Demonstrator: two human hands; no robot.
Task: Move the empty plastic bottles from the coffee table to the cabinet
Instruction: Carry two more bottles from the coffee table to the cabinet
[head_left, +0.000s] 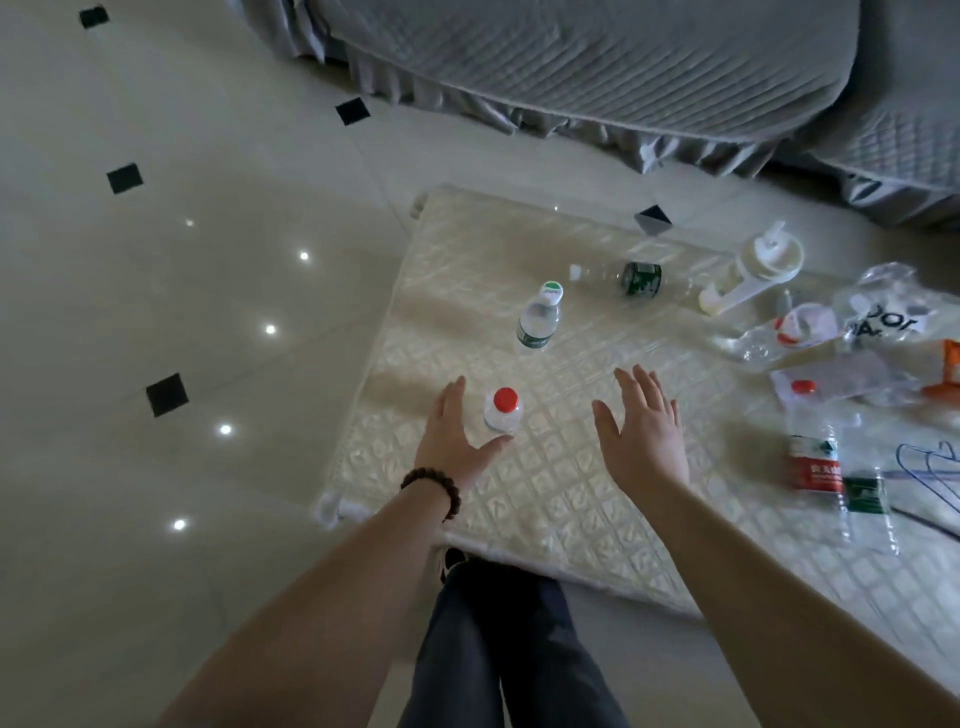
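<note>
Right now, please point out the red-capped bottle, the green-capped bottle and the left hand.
red-capped bottle (503, 411): head view, clear shoulder.
green-capped bottle (538, 325): head view, clear body.
left hand (451, 434): head view, back of hand.

I stand in a home living room: a low coffee table (545, 499) under a cream cloth, a grey-covered sofa (597, 67) beyond it (quilted, skirted), glossy tiled floor (182, 286) around it.

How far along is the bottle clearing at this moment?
Nothing looks done: no cabinet is in view. Both hands are open; the left hand flanks the upright red-capped clear plastic bottle, the right hand hovers beside it. Still on the cream-covered coffee table: the upright green-and-white-capped bottle, the lying green-labelled bottle, and the lying red-labelled bottle.
</note>
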